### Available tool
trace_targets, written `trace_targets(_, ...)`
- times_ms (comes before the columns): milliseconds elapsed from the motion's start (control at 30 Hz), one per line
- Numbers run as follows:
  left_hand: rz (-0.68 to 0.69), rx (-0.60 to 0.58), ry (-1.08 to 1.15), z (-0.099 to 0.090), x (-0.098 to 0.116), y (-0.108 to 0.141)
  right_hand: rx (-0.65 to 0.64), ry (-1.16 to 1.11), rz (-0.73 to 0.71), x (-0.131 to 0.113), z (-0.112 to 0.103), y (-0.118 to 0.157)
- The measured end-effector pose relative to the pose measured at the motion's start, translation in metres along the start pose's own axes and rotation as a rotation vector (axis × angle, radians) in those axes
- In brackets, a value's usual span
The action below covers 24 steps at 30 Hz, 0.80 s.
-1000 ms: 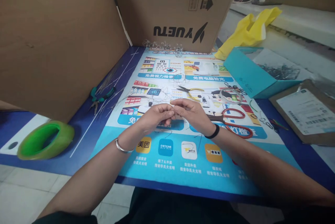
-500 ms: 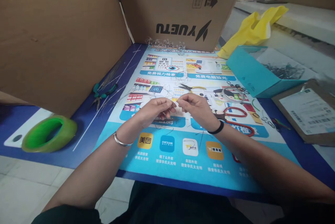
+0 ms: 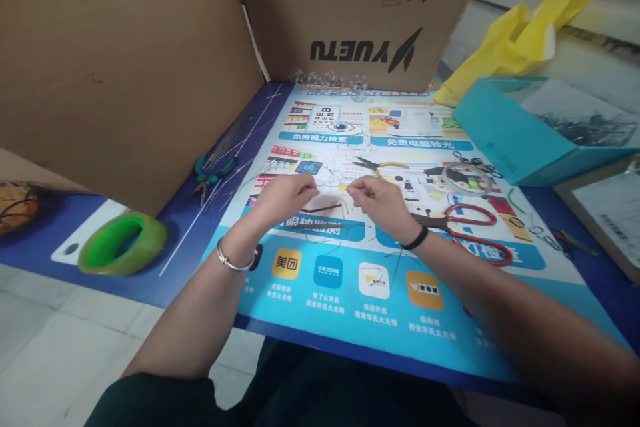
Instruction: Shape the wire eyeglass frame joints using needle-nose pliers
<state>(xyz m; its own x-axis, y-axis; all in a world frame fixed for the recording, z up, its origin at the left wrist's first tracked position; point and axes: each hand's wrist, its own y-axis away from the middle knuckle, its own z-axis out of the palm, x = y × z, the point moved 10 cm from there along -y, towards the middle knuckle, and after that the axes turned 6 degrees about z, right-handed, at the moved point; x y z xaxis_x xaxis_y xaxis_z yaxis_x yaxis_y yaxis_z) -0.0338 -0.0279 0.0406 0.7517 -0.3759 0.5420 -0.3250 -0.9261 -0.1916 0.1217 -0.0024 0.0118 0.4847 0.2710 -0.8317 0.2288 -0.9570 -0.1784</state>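
Over the printed poster [image 3: 320, 307], both hands are held a short way apart. My left hand [image 3: 287, 199], with a silver bangle at its wrist, has its fingers curled and pinched. My right hand [image 3: 383, 204], wearing a black wristband, has thumb and fingers pressed together. Whatever they grip is too thin or hidden to make out. Fine loose wires [image 3: 325, 170] lie about the hands. Yellow-handled pliers [image 3: 380, 166] rest just beyond the right hand, and red-handled scissors [image 3: 470, 215] lie to its right, partly behind the wrist.
At left are a green tape roll [image 3: 123, 244] and teal-handled pliers [image 3: 213, 170]. Cardboard [image 3: 125, 67] walls the left and back. A teal box [image 3: 510, 140] of wire pieces stands at right, near a yellow bag [image 3: 520, 40]. Wire pieces [image 3: 330, 80] lie along the back.
My hands have moved apart from nearly touching, and the left fingers have curled in. The whole view has shifted a little, with table things appearing further right.
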Motion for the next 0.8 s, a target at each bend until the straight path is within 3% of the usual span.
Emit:
trace_targets(67, -0.007, -0.037, -0.140, -0.008, -0.007, 0.001, 0.007, 0.020, 0.040, 0.008, -0.003, -0.003)
trace_targets(233, 0.019, -0.294, -0.296, 0.003, -0.020, 0.008, -0.066, 0.146, 0.045, 0.014, 0.006, -0.003)
trace_targets(400, -0.050, -0.298, -0.409, 0.011, -0.031, 0.009, -0.135, 0.315, -0.005, 0.013, 0.020, -0.002)
trace_targets(800, -0.061, -0.381, -0.480, 0.025, -0.031, 0.009, -0.151, 0.326, -0.034, 0.009, 0.022, -0.001)
